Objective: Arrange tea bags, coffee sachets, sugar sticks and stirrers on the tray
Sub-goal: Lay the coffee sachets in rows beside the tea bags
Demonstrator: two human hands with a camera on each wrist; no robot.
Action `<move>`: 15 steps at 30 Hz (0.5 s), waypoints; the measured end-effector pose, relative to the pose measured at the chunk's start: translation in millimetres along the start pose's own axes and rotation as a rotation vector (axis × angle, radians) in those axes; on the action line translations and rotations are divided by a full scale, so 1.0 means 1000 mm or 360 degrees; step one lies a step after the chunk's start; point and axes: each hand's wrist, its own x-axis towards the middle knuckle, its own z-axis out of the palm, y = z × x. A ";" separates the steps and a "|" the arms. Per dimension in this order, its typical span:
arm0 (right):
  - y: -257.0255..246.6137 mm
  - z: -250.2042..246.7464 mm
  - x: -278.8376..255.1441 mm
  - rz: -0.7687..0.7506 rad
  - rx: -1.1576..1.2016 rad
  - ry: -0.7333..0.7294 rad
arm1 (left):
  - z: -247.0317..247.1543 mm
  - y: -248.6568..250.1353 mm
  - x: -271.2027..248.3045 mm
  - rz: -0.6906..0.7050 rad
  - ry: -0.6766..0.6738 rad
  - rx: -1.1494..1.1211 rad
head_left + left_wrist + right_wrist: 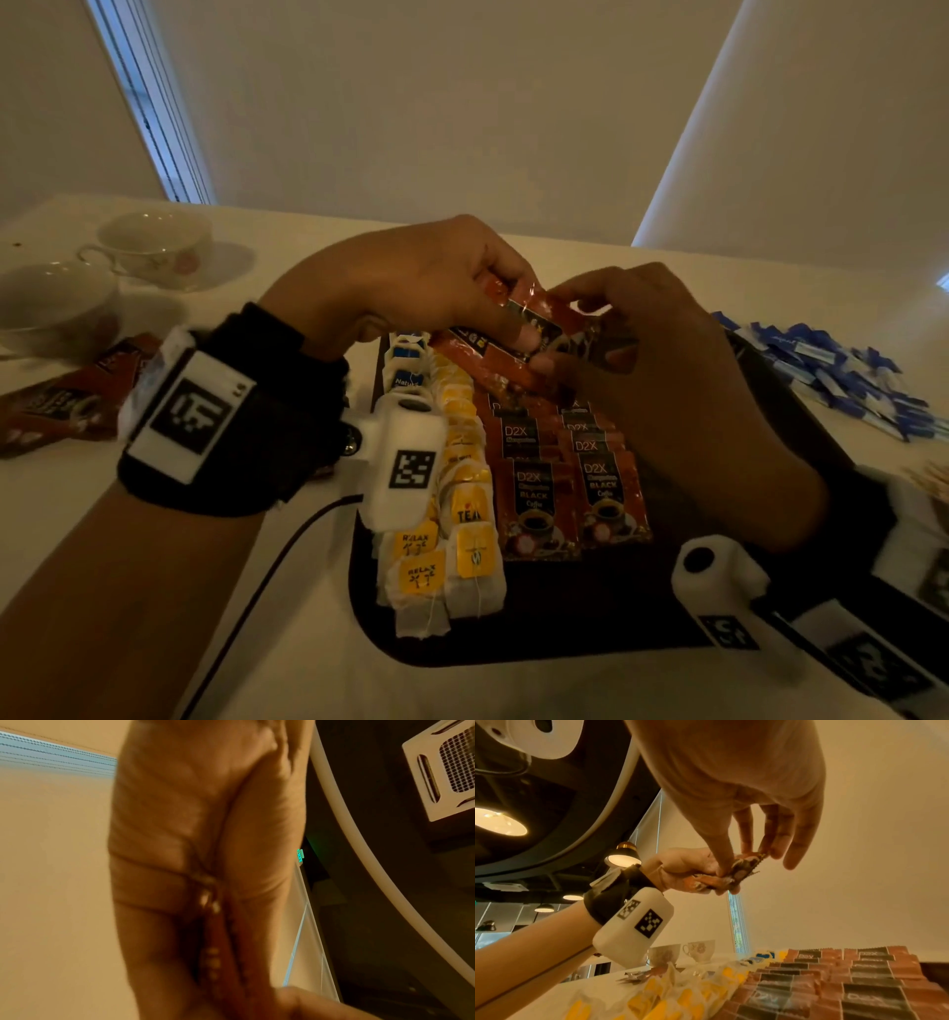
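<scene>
Coffee sachets (518,334), a small bunch, sit at frame center above the tray (565,632), pinched by my left hand (411,282) while my right hand (662,360) pinches the top one's end. Below lie rows of sachets (570,488) and tea bags (462,514). Sugar sticks (842,375) sit on the counter (154,616), right.

Two teacups (154,249), one tray (565,637), two rows of coffee sachets (570,488), two hands (421,282)
</scene>
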 end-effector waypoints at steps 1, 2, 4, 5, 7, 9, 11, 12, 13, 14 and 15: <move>0.000 -0.003 0.000 0.0006 -0.0019 0.0007 | 0.000 0.001 -0.001 -0.0005 -0.0002 -0.0024; 0.001 -0.006 0.001 0.0024 -0.0025 0.0007 | 0.000 0.002 -0.001 -0.0008 -0.0007 -0.0040; 0.003 -0.013 0.003 0.0073 0.0005 -0.0023 | -0.001 0.004 -0.002 -0.0020 -0.0033 -0.0079; 0.005 -0.017 0.002 0.0108 0.0041 -0.0070 | -0.001 0.004 -0.003 -0.0025 -0.0043 -0.0092; 0.009 -0.024 0.000 0.0199 0.0110 -0.0216 | -0.002 0.003 -0.002 -0.0034 -0.0033 -0.0081; 0.010 -0.028 -0.005 0.0315 0.0254 -0.0342 | 0.000 0.003 -0.001 -0.0036 -0.0021 -0.0043; 0.010 -0.030 -0.009 0.0375 0.0355 -0.0410 | 0.005 0.003 0.001 -0.0015 -0.0016 -0.0012; 0.011 -0.030 -0.010 0.0372 0.0356 -0.0433 | 0.008 0.004 0.001 -0.0007 -0.0022 -0.0018; 0.011 -0.030 -0.011 0.0365 0.0333 -0.0452 | 0.011 0.005 0.002 -0.0003 -0.0033 -0.0030; 0.011 -0.030 -0.012 0.0363 0.0301 -0.0473 | 0.014 0.006 0.003 0.0003 -0.0044 -0.0031; 0.011 -0.031 -0.014 0.0371 0.0273 -0.0512 | 0.015 0.006 0.003 0.0010 -0.0048 -0.0016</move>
